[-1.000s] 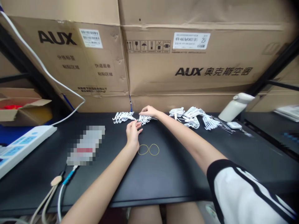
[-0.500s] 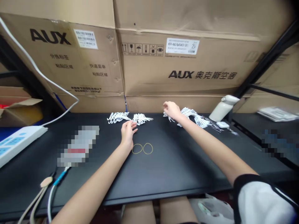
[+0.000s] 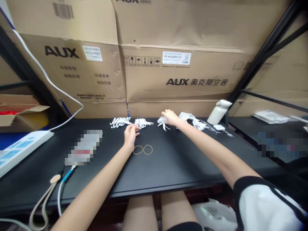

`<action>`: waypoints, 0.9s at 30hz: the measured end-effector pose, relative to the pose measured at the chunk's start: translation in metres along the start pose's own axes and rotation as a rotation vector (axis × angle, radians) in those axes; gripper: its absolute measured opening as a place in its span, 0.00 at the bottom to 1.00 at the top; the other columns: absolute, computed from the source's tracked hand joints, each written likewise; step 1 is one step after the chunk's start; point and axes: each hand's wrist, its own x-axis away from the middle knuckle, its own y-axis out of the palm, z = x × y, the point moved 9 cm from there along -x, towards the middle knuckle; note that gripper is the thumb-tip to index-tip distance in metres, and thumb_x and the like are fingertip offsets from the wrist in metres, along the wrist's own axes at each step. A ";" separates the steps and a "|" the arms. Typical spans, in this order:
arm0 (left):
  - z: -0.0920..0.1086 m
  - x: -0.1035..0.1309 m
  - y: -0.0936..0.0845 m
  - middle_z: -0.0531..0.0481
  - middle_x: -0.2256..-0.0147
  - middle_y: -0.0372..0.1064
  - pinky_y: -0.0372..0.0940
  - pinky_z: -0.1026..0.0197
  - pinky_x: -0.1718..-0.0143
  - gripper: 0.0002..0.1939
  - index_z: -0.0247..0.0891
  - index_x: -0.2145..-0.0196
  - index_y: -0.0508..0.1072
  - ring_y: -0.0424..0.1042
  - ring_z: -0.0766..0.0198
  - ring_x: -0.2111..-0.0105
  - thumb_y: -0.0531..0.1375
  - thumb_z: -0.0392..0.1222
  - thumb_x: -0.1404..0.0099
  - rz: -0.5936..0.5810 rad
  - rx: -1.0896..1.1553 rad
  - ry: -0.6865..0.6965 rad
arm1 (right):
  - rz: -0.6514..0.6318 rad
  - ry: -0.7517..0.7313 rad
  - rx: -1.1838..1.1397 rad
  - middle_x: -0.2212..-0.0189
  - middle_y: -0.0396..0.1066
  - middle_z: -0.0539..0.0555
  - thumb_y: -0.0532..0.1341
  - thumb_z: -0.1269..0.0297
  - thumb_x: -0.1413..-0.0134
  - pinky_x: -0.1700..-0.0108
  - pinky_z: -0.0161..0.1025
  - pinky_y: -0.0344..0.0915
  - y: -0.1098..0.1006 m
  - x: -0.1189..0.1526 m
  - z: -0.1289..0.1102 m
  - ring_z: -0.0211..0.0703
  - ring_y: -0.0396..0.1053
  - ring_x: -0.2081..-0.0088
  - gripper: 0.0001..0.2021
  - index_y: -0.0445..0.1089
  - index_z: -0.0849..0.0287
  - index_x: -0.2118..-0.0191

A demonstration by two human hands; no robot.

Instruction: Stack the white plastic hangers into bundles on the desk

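My right hand (image 3: 170, 117) is closed over a small bundle of white strands (image 3: 162, 123) near the back of the black table. To its right lies a larger bundle of white strands (image 3: 192, 120). My left hand (image 3: 130, 134) rests low over the table with its fingers curled, close to the front of a white bundle (image 3: 142, 123); whether it pinches anything is too small to tell. Another white bundle with hooked ends (image 3: 120, 122) lies behind and left of it. Two yellow rubber bands, the left one (image 3: 138, 154) and the right one (image 3: 152, 149), lie beside my left wrist.
Large cardboard boxes (image 3: 144, 77) stand behind the black table (image 3: 163, 176). On the right are a white bottle (image 3: 218, 112) and a small white case (image 3: 218, 127). A power strip (image 3: 24, 149), a blurred-out device (image 3: 84, 147) and cables occupy the left.
My right hand has moved left and closed on the small white bundle, which now sits apart from the larger one. My left hand has stayed nearly in place. The camera view has shifted.
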 end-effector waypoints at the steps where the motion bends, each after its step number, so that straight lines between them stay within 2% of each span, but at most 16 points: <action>1: 0.002 0.001 0.002 0.46 0.68 0.73 0.66 0.60 0.65 0.09 0.37 0.67 0.68 0.73 0.58 0.61 0.58 0.45 0.44 -0.014 -0.012 0.020 | 0.009 -0.007 -0.025 0.57 0.68 0.61 0.64 0.73 0.54 0.57 0.38 0.60 -0.002 0.003 -0.005 0.49 0.66 0.57 0.16 0.68 0.62 0.56; 3: 0.005 0.003 0.007 0.46 0.68 0.72 0.66 0.60 0.66 0.09 0.37 0.67 0.69 0.73 0.57 0.61 0.59 0.44 0.44 -0.048 -0.038 0.071 | 0.034 -0.016 -0.068 0.57 0.67 0.57 0.64 0.72 0.55 0.60 0.36 0.61 -0.006 0.010 -0.015 0.45 0.67 0.60 0.17 0.66 0.60 0.56; 5: 0.009 0.005 0.011 0.47 0.68 0.72 0.66 0.60 0.65 0.09 0.37 0.67 0.69 0.72 0.58 0.61 0.60 0.43 0.45 -0.079 -0.060 0.129 | 0.110 -0.004 -0.134 0.56 0.66 0.56 0.62 0.68 0.53 0.59 0.36 0.62 -0.013 0.020 -0.024 0.44 0.66 0.59 0.16 0.64 0.59 0.56; 6: 0.011 0.006 0.013 0.47 0.67 0.72 0.66 0.60 0.63 0.09 0.38 0.67 0.69 0.72 0.58 0.60 0.61 0.42 0.46 -0.087 -0.068 0.154 | 0.185 0.015 -0.198 0.57 0.65 0.56 0.62 0.67 0.52 0.59 0.36 0.62 -0.019 0.026 -0.028 0.44 0.66 0.58 0.15 0.63 0.59 0.56; 9: 0.021 0.013 0.022 0.47 0.62 0.72 0.65 0.60 0.56 0.12 0.38 0.64 0.70 0.71 0.60 0.57 0.64 0.43 0.46 -0.150 -0.092 0.258 | 0.545 0.133 -0.597 0.63 0.65 0.54 0.63 0.62 0.55 0.58 0.39 0.63 -0.039 0.055 -0.030 0.43 0.65 0.62 0.13 0.61 0.58 0.63; 11: 0.029 0.023 0.034 0.45 0.57 0.72 0.63 0.59 0.51 0.14 0.39 0.60 0.72 0.71 0.59 0.53 0.63 0.43 0.44 -0.256 -0.102 0.326 | 0.676 0.238 -0.910 0.68 0.65 0.50 0.65 0.58 0.59 0.61 0.39 0.64 -0.032 0.072 -0.030 0.41 0.65 0.67 0.17 0.59 0.57 0.65; 13: 0.033 0.034 0.044 0.43 0.54 0.72 0.61 0.57 0.47 0.15 0.39 0.58 0.73 0.69 0.58 0.49 0.63 0.44 0.43 -0.353 -0.099 0.334 | 0.678 0.348 -1.220 0.71 0.64 0.47 0.68 0.57 0.64 0.65 0.38 0.65 -0.011 0.079 -0.032 0.40 0.65 0.70 0.21 0.58 0.57 0.66; 14: 0.033 0.040 0.048 0.43 0.52 0.71 0.59 0.56 0.45 0.16 0.39 0.57 0.73 0.68 0.57 0.48 0.64 0.43 0.44 -0.388 -0.110 0.330 | 0.674 0.392 -1.299 0.72 0.63 0.47 0.68 0.57 0.65 0.66 0.38 0.65 -0.003 0.082 -0.034 0.39 0.66 0.71 0.21 0.58 0.56 0.67; 18: 0.037 0.061 0.065 0.44 0.50 0.72 0.56 0.53 0.42 0.23 0.40 0.53 0.74 0.67 0.52 0.46 0.67 0.43 0.47 -0.539 -0.249 0.437 | 0.679 0.507 -1.427 0.71 0.63 0.47 0.68 0.55 0.65 0.67 0.37 0.67 0.016 0.090 -0.036 0.38 0.67 0.71 0.22 0.57 0.57 0.67; 20: 0.035 0.063 0.067 0.44 0.52 0.73 0.58 0.54 0.44 0.22 0.41 0.52 0.73 0.70 0.52 0.49 0.65 0.46 0.44 -0.533 -0.326 0.469 | 0.676 0.471 -1.483 0.71 0.64 0.48 0.69 0.56 0.66 0.67 0.37 0.67 0.017 0.092 -0.039 0.38 0.68 0.70 0.22 0.58 0.57 0.67; 22: 0.031 0.060 0.064 0.45 0.54 0.74 0.60 0.55 0.47 0.19 0.41 0.52 0.74 0.72 0.53 0.53 0.63 0.47 0.41 -0.474 -0.358 0.449 | 0.666 0.408 -1.537 0.70 0.65 0.48 0.71 0.57 0.67 0.67 0.36 0.67 0.013 0.092 -0.044 0.38 0.68 0.70 0.23 0.60 0.57 0.67; 24: 0.029 0.057 0.062 0.45 0.56 0.75 0.61 0.57 0.48 0.17 0.40 0.55 0.75 0.72 0.54 0.54 0.61 0.47 0.40 -0.445 -0.327 0.429 | 0.650 0.369 -1.568 0.71 0.65 0.47 0.72 0.59 0.69 0.68 0.36 0.66 0.009 0.093 -0.049 0.37 0.67 0.70 0.23 0.60 0.57 0.66; 27: 0.029 0.055 0.063 0.47 0.61 0.75 0.62 0.60 0.50 0.11 0.39 0.62 0.77 0.72 0.57 0.57 0.62 0.46 0.40 -0.465 -0.236 0.409 | 0.632 0.327 -1.594 0.72 0.65 0.46 0.73 0.61 0.70 0.66 0.35 0.67 0.001 0.093 -0.055 0.35 0.66 0.71 0.23 0.61 0.58 0.67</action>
